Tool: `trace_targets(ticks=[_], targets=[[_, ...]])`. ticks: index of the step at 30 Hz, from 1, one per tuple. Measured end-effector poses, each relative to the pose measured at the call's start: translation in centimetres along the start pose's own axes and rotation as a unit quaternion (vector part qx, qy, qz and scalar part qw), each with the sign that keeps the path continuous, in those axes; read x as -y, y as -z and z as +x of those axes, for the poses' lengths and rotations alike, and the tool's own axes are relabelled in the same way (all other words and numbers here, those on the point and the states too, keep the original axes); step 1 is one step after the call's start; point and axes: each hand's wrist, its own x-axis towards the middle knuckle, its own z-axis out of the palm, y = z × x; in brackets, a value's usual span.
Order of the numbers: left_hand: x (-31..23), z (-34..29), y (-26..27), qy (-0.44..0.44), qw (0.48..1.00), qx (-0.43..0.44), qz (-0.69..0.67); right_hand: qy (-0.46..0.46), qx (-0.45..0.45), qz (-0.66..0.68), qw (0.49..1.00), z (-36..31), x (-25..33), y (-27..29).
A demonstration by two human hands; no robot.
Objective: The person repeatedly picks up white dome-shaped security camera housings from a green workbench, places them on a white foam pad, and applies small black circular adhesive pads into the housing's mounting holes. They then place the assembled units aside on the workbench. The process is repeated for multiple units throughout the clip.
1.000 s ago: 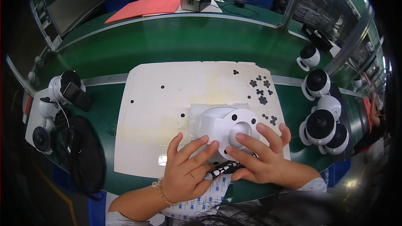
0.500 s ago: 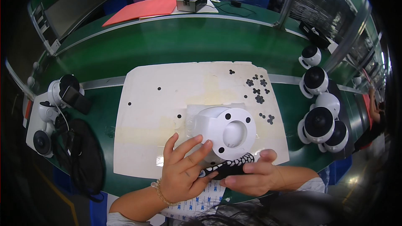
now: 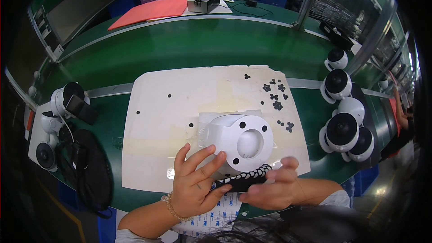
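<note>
A white rounded housing (image 3: 217, 130) lies on a pale pad with its ring-shaped base and round recess facing up. Three black round pads (image 3: 243, 125) show on that ring. My left hand (image 3: 193, 184) has its fingers spread along the housing's near left side. Between its thumb and index finger sits the left end of a black strip (image 3: 245, 182) with white cut-out spots, which the thumb seems to grip. Beyond the strip's right end is my right hand (image 3: 274, 186), fingers bent and smeared by motion; whether anything small is in them cannot be made out.
Beneath the housing is a cream board (image 3: 157, 148) with scattered black dots (image 3: 277, 105). Printed backing paper (image 3: 220, 211) lies at the near edge. White-and-black cameras (image 3: 343, 130) stand at right; more cameras, a cable and a black pouch (image 3: 92, 166) sit at left.
My right hand's fingers have come off the black strip and moved slightly up and right. My left thumb has shifted a little toward me. The housing stays in place on the board.
</note>
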Motion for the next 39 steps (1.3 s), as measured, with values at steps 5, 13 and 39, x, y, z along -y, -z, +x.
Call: trace_targets(ticks=[5, 13, 39], targets=[[-0.2, 0.2, 0.0, 0.002, 1.000, 0.004, 0.004, -0.282, 0.114, 0.063, 0.951, 0.8, -1.9, 2.1], [-0.2, 0.1, 0.0, 0.008, 1.000, 0.008, 0.012, -0.329, 0.124, 0.144, 0.925, 0.5, -2.2, 1.8], [-0.4, 0.1, -0.2, 0.017, 1.000, 0.003, 0.006, -0.143, 0.161, -0.108, 0.971, 0.0, -1.7, 2.2]])
